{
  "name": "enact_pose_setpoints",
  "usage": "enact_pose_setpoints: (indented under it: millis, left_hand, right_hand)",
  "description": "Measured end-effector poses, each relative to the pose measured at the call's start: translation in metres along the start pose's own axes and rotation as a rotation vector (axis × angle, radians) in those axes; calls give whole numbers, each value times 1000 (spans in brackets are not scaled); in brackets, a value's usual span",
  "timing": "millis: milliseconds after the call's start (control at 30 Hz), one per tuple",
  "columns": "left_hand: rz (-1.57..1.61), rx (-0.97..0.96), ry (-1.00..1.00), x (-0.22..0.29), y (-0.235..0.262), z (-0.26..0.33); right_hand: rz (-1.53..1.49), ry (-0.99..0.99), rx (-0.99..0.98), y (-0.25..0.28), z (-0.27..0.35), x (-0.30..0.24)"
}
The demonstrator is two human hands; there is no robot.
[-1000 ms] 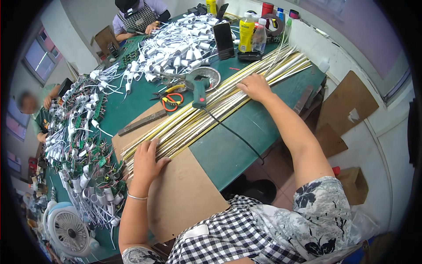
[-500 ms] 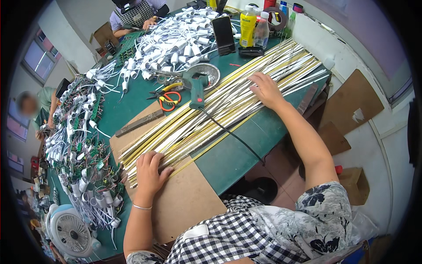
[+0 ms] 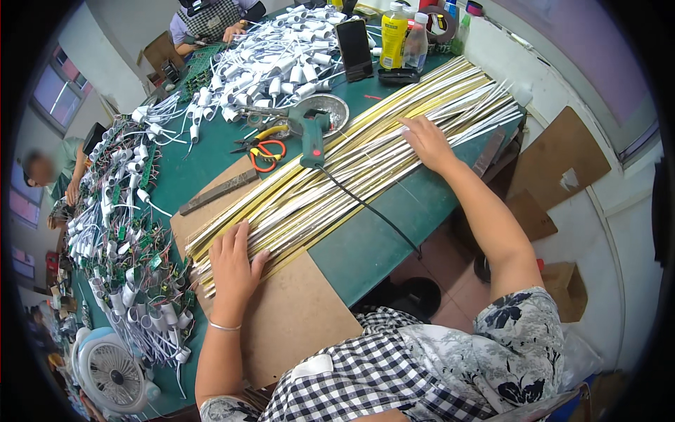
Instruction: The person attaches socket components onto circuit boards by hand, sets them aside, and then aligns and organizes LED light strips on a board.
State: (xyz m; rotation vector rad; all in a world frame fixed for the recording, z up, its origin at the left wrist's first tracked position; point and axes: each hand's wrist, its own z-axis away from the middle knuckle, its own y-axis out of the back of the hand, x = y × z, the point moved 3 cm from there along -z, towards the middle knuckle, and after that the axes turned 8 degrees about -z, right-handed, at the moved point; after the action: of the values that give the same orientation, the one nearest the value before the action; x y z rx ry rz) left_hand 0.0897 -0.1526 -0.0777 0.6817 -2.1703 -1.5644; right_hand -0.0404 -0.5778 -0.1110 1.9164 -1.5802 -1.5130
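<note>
A long bundle of thin yellow and white strips (image 3: 351,162) lies diagonally across the green table (image 3: 394,225), its near end over a brown cardboard sheet (image 3: 295,316). My left hand (image 3: 233,266) lies flat with spread fingers on the near end of the bundle. Further up, my right hand (image 3: 429,144) presses palm down on the strips. Neither hand grips anything. A green power tool (image 3: 311,133) rests on the bundle, and its black cord (image 3: 365,204) runs off the table edge.
Piles of white wired connectors (image 3: 274,63) and small green circuit boards (image 3: 126,239) cover the far and left table. Red-handled pliers (image 3: 264,149), a metal file (image 3: 218,191), a metal bowl (image 3: 334,109), bottles (image 3: 394,32), a phone (image 3: 354,48) and a small fan (image 3: 112,373) are about. Other people sit at the far end and left.
Both hands have shifted a little along the bundle while staying flat on it. The view has moved slightly; the strips look much the same.
</note>
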Motion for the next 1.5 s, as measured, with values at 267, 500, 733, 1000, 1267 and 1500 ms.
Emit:
enact_pose_setpoints:
  millis: [267,500,733,1000,1267,1500]
  left_hand:
    - [45,-167,79,25,10,4]
    - [-78,13,-8,39,22,2]
    - [-29,-98,-96,53,16,-1]
    - [-182,-75,-2,23,-1,-20]
    - [-134,51,-84,34,14,-36]
    - [-16,-209,24,49,5,-40]
  right_hand:
    - [136,57,30,-3,-4,19]
    - [478,251,-99,-16,-7,-46]
    - [79,125,-349,-28,-14,-41]
    - [163,174,-492,-31,-22,-39]
    - [94,210,-552,-37,-24,-51]
    - [184,194,-629,-39,-27,-60]
